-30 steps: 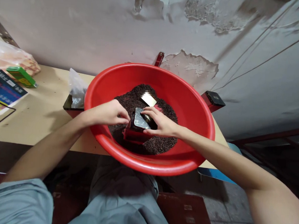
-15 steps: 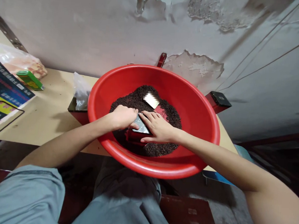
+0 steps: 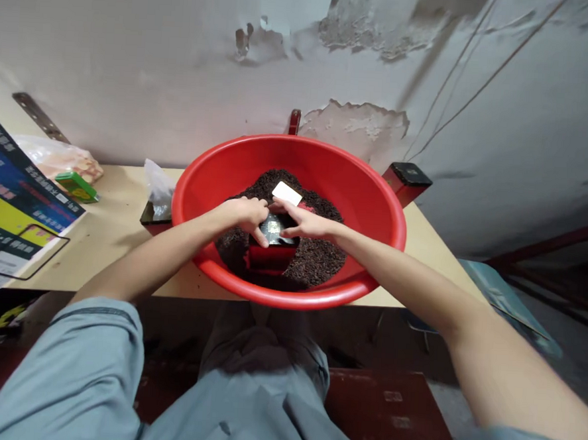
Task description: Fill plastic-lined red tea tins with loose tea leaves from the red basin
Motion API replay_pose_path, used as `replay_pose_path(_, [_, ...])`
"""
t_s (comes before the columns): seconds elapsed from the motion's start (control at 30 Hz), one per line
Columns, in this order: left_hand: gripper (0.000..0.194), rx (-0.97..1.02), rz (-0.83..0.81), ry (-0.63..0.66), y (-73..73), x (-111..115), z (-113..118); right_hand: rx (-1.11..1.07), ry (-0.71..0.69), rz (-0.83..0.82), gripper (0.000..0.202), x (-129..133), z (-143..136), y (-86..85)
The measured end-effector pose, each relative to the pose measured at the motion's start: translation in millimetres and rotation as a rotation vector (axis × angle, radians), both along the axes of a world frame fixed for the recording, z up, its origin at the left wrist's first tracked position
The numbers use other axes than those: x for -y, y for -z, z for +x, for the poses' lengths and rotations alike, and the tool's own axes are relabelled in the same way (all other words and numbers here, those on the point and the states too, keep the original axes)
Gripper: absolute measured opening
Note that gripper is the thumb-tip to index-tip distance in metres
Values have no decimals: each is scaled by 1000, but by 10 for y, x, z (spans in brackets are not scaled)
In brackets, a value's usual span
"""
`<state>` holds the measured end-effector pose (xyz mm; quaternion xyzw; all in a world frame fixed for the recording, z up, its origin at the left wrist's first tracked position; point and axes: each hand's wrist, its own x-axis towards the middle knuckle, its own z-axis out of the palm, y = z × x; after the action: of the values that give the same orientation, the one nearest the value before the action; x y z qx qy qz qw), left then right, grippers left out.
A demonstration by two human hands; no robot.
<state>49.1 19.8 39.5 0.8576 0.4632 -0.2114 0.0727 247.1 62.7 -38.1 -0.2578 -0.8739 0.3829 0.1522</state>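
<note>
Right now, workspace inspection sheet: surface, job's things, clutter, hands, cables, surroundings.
Surface: pale tabletop, red basin on it.
Job's things: red tin, black top, in the basin among dark granules; white card-like piece behind.
Clutter: printed packaging, green packet, plastic bag at left; another red tin right of the basin.
Hands: left hand and right hand on the black top.
Cables: thin line by the wall, type unclear.
Surroundings: wall peeling.

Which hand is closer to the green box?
Left. The left hand is right of the green box, at the left side of the red box in the tub; the right hand is even farther right.
</note>
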Motion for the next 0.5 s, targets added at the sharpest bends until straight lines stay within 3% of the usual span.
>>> replay_pose_path(0.07, [113,24,18,56,52,4,123,-100,81,-143,112,-69,70,-82])
replay_pose_path(0.13, [126,73,46,87,139,26,232,-156,180,-183,112,-93,171,-224])
replay_pose_path(0.27, [127,167,131,61,195,14,277,-179,198,-161,112,-60,480,-488])
replay_pose_path(0.37, [123,259,212,-13,-74,-41,208,-118,157,-124,128,-20,664,-529])
replay_pose_path(0.43, [124,345,323,17,-408,-55,197,-112,144,-14,143,25,698,-540])
replay_pose_path(0.5, [124,426,456,120,-813,-27,260,-215,178,197,152,108,692,-613])
